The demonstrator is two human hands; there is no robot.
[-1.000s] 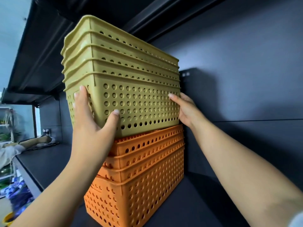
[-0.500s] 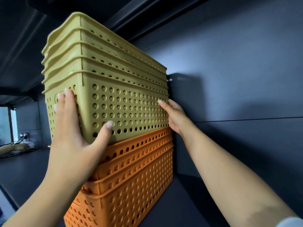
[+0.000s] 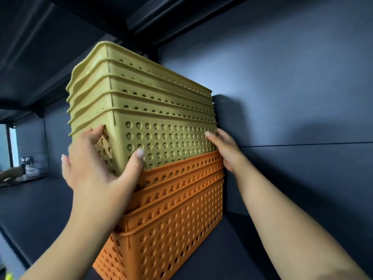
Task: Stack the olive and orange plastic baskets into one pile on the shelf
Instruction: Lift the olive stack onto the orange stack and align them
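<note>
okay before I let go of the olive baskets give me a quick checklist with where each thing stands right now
1. Olive baskets nested in the orange baskets: ok.
2. Olive set fully seated and level: cannot tell; it looks tilted.
3. Left hand gripping the near corner: ok.
4. Right hand supporting the far end: ok.
5. Orange pile resting on the shelf: ok.
6. Gap to the back wall: cannot tell.

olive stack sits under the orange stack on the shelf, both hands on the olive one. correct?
Not quite: the order is reversed. The head view shows the olive baskets on top of the orange baskets on the shelf. The left hand and right hand are on the olive baskets.
</note>
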